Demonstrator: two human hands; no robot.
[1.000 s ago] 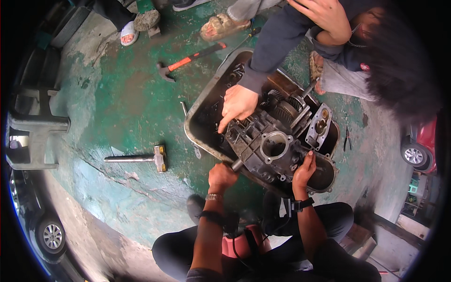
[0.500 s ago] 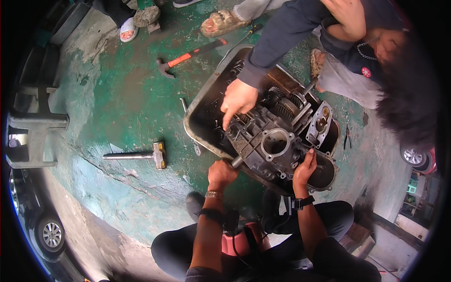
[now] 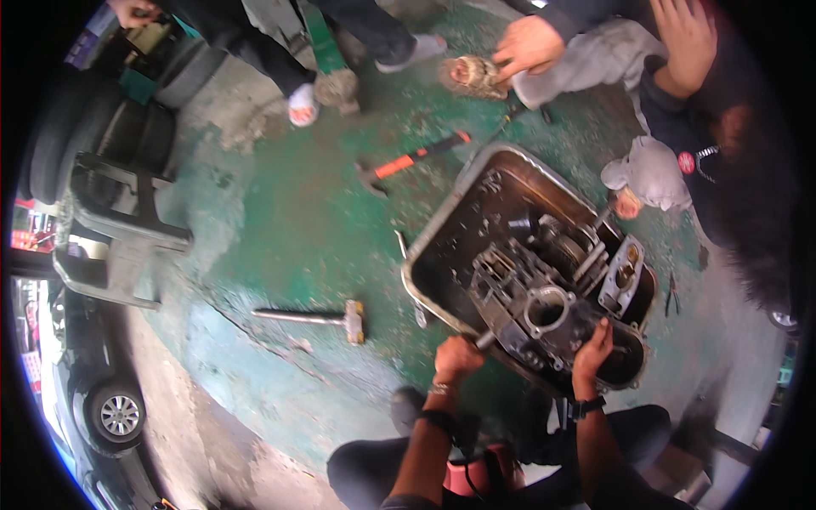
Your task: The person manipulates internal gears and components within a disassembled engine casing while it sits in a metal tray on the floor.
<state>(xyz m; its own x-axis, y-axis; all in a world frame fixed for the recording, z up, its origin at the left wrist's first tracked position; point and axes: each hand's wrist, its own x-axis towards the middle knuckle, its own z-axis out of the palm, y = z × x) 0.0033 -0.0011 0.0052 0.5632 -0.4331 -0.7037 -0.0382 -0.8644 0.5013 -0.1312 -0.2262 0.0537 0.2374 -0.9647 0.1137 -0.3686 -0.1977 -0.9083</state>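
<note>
A dark, greasy gearbox housing (image 3: 520, 310) with a round flanged opening lies tilted in a metal drip tray (image 3: 413, 270). My left hand (image 3: 459, 359) is closed around a short metal shaft (image 3: 486, 341) that sticks out of the housing's near-left side. Against the near-right side, my right hand (image 3: 592, 350) grips the housing's edge with the thumb up on top; its other fingers are mostly hidden. Behind the housing a gear set (image 3: 565, 246) shows in the tray, beside a pale metal cover plate (image 3: 623, 272).
On the green floor lie a mallet (image 3: 353, 321) to the left, a claw hammer (image 3: 416, 160) beyond the tray and pliers (image 3: 672, 299) to the right. A co-worker's hand (image 3: 529, 47) hangs at the upper right. A plastic stool (image 3: 127, 225) stands at left, near stacked tires (image 3: 102, 144).
The co-worker's hand, which was pointing at the housing, has drawn back toward their foot. My view has shifted, so everything sits further right and lower. Both my hands keep their holds.
</note>
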